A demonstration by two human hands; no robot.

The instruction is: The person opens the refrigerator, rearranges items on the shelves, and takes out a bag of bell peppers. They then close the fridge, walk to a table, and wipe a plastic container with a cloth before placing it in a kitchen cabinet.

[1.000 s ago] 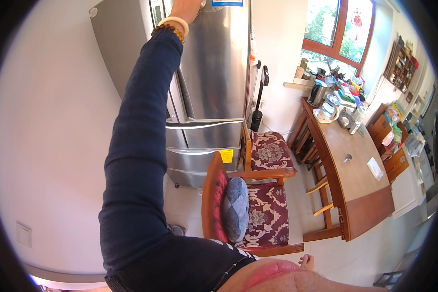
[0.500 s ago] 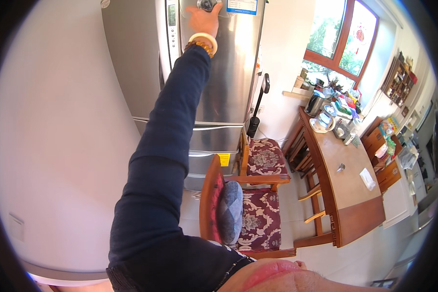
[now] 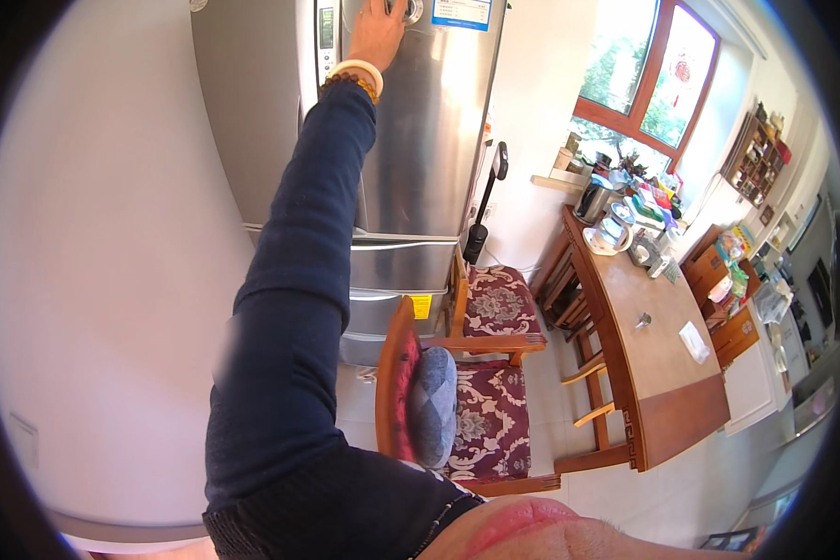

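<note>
Steel-grey and tall, the fridge (image 3: pixel 429 140) stood before me, a patterned armchair (image 3: pixel 495 411) in front of it; leaning in too far, I could have bumped that. My left hand (image 3: pixel 376 35) was raised to the fridge front, fingers at the left side of a round metallic piece (image 3: pixel 414 11) there. Whether they had closed around it, I couldn't tell; a loose hold could have let it drop.

Left arm (image 3: pixel 299 247) outstretched, nearly straight — the hand (image 3: pixel 376 35) raised, fingers (image 3: pixel 380 9) at the view's upper edge.
</note>
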